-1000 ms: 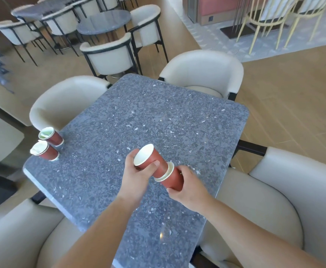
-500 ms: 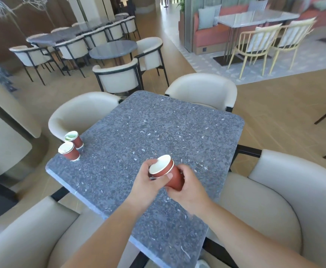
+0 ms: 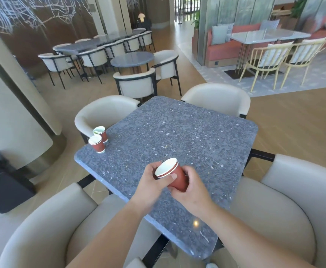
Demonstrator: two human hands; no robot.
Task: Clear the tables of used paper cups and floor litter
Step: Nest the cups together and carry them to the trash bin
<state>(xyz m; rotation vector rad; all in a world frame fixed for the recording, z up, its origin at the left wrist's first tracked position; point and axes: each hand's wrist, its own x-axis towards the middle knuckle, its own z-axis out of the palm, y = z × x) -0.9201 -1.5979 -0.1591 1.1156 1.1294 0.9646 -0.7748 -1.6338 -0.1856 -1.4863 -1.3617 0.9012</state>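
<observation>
**Stacked cups held over the near tabletop**

The lower part of the nested red paper cups [image 3: 174, 176] is hidden behind fingers, so how many are stacked is hard to tell — two rims seem to show. The left hand [image 3: 154, 183] curls around the rim end, thumb pressed on the side just under the white lip. The right hand [image 3: 189, 190] wraps the base end, fingers closed around it. The stack is tilted, its long axis running from lower right to upper left, mouth facing up and left, above the speckled grey tabletop [image 3: 187, 136]. Two more red paper cups — the nearer cup [image 3: 97, 143] and the farther cup [image 3: 100, 133] — stand upright, just beside each other, at the tabletop's left corner.
</observation>
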